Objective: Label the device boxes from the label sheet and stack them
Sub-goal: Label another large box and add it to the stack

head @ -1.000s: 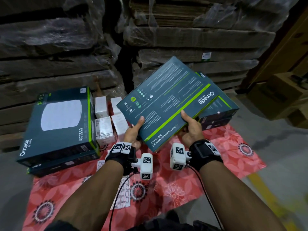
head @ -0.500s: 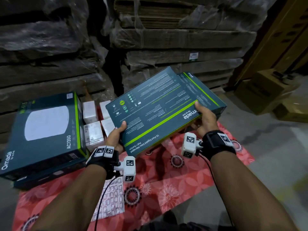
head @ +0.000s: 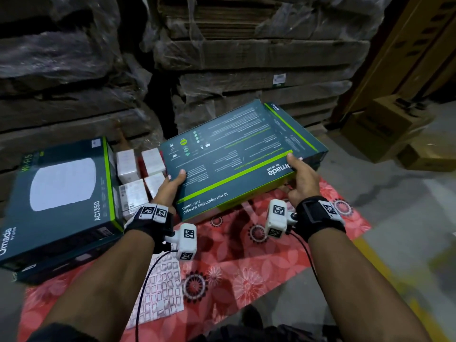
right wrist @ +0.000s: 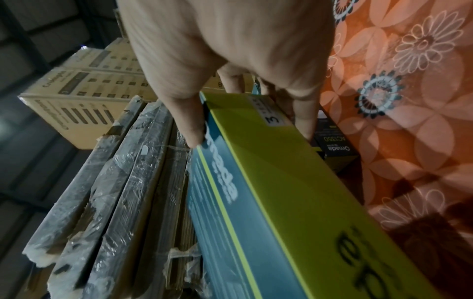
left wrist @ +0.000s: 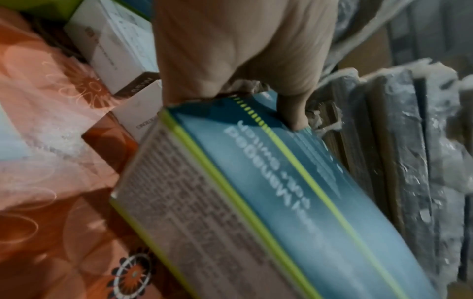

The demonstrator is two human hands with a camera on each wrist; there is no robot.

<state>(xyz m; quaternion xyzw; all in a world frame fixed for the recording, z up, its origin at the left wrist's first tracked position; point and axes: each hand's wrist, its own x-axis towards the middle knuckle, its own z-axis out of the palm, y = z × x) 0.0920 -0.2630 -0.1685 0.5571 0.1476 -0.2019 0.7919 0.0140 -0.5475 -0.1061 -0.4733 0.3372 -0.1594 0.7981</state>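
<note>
Both hands hold a flat dark teal Omada switch box [head: 237, 159] with green stripes, back side up. My left hand [head: 170, 186] grips its near left corner, thumb on top [left wrist: 294, 113]. My right hand [head: 299, 178] grips the near right edge, thumb on top and fingers beneath [right wrist: 304, 119]. A small white label [right wrist: 271, 113] sits on the box's green side. The box hangs just above a stack of similar teal boxes [head: 308, 134] at the right. The label sheet [head: 162, 290] lies on the red floral cloth [head: 246, 262] below my left forearm.
A stack of AC1350 boxes [head: 59, 193] lies at the left. Several small white boxes [head: 138, 174] stand between the stacks. Wrapped flat cardboard bundles [head: 246, 58] rise behind. Brown cartons [head: 385, 124] stand on the grey floor to the right.
The held box has swung down from a steep tilt to nearly flat and moved right, over the right stack. My right hand has slid along its near edge to the right.
</note>
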